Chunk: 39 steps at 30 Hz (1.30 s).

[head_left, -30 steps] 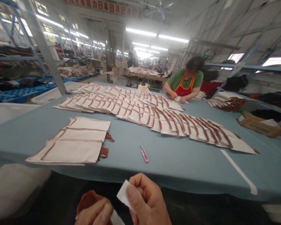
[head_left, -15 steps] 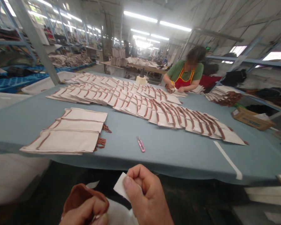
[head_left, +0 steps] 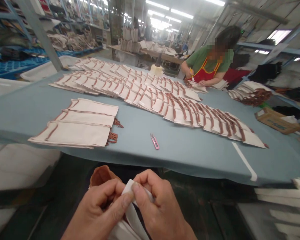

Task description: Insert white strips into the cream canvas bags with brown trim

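Below the table's near edge, my left hand [head_left: 101, 208] and my right hand [head_left: 158, 206] are both closed on a white cloth piece [head_left: 133, 213] with a brown strap [head_left: 101, 175] rising behind my left fingers. Thumbs and forefingers pinch the cloth's upper corner together. On the blue-grey table [head_left: 185, 153] just beyond my hands lies a small pink thread snipper [head_left: 154, 141]. A short stack of white cloth bags with brown trim [head_left: 77, 125] sits to the left of it.
Long overlapping rows of the same bags [head_left: 150, 95] run across the table. A person in a green top and red apron [head_left: 210, 63] works at the far side. A cardboard box [head_left: 277, 120], more bag piles [head_left: 250, 93] and white strips [head_left: 277, 196] lie at the right.
My left hand has come up and joined my right on the white cloth's corner. The view has tilted down and shifted, so the table sits higher in the frame.
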Each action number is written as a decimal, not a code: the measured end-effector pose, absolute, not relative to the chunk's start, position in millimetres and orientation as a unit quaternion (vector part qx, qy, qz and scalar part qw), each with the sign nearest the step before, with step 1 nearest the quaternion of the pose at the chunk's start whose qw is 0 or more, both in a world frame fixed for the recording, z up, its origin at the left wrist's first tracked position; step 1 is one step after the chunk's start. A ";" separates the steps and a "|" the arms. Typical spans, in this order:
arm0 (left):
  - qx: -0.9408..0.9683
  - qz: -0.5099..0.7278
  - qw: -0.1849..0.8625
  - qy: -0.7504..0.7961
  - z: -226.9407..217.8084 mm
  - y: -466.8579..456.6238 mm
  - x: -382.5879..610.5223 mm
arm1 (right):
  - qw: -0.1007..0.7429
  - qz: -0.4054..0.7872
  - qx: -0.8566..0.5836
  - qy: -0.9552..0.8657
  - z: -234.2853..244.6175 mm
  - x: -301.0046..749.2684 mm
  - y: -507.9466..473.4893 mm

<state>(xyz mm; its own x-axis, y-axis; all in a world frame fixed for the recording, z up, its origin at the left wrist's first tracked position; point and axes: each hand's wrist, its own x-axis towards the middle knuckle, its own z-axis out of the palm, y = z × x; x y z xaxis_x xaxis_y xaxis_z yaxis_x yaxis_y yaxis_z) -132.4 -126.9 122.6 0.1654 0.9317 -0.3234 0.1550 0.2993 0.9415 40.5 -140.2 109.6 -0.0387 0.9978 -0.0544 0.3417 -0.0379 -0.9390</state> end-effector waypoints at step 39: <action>0.235 0.308 0.776 0.497 119.4 -125.7 -143.2 | 0.290 0.646 -0.483 -0.516 125.2 53.6 -114.2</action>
<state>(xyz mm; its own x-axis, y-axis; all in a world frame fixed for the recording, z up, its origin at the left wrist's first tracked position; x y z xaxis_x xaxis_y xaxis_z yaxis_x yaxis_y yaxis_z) -143.2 -125.7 119.4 0.3157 0.7119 -0.6273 -0.2445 0.6998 0.6712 53.6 -114.2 125.2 -0.3659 0.8721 -0.3248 0.1241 -0.3002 -0.9458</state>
